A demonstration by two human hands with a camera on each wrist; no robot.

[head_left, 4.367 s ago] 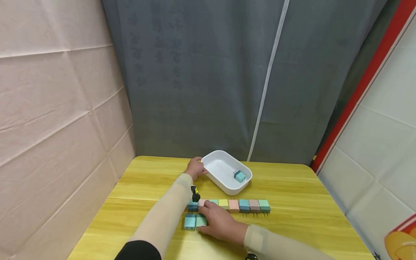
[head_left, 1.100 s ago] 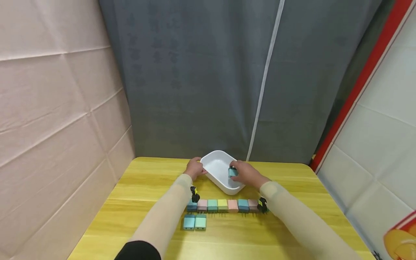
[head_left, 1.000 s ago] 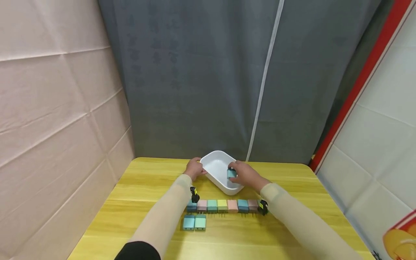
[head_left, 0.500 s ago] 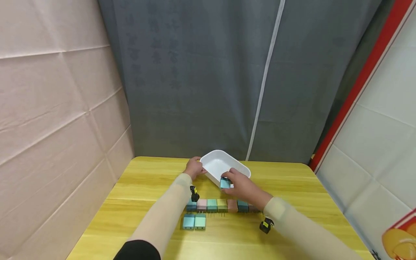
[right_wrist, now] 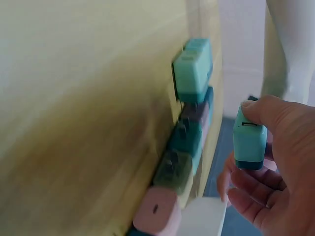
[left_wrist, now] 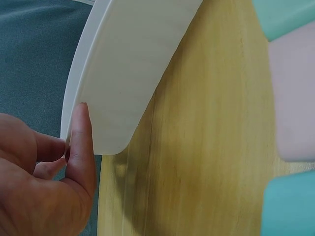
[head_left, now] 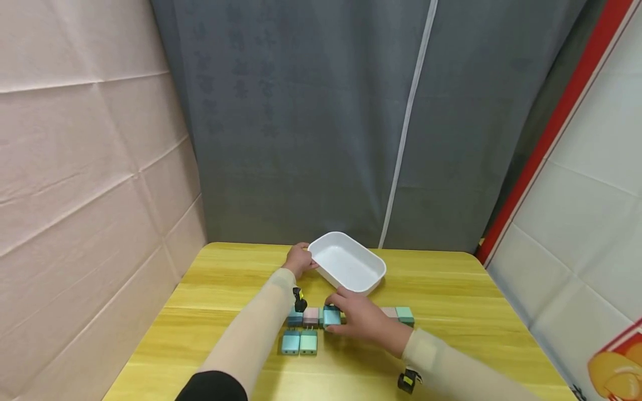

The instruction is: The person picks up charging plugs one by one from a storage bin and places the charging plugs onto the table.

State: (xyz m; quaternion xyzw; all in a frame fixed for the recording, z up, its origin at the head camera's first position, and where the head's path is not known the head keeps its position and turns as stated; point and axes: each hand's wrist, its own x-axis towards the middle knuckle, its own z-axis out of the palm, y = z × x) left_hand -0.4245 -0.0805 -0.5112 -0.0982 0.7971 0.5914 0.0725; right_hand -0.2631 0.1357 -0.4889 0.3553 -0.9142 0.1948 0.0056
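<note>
My left hand [head_left: 299,259] grips the left rim of a white plastic basin [head_left: 346,262]; in the left wrist view its thumb and fingers [left_wrist: 81,147] pinch the rim's corner. My right hand [head_left: 363,320] pinches a light blue USB charger plug [head_left: 331,316], held above the row of chargers. The right wrist view shows the thumb across this charger [right_wrist: 249,140], with its USB slot visible. Two chargers lie in front, one blue [head_left: 291,342] and one mint green [head_left: 309,342]. My right hand hides part of the row behind them.
The back row holds several pastel chargers, with a pink charger [head_left: 311,317] toward the left and a green charger [head_left: 405,316] at the right end. Their prongs point toward me. Beneath everything is a yellow wood-grain table [head_left: 225,289], with a grey curtain [head_left: 301,139] behind it.
My right hand went from the front chargers to the basin, took the blue charger out, and brought it back toward me over the row. My left hand has stayed on the basin.
</note>
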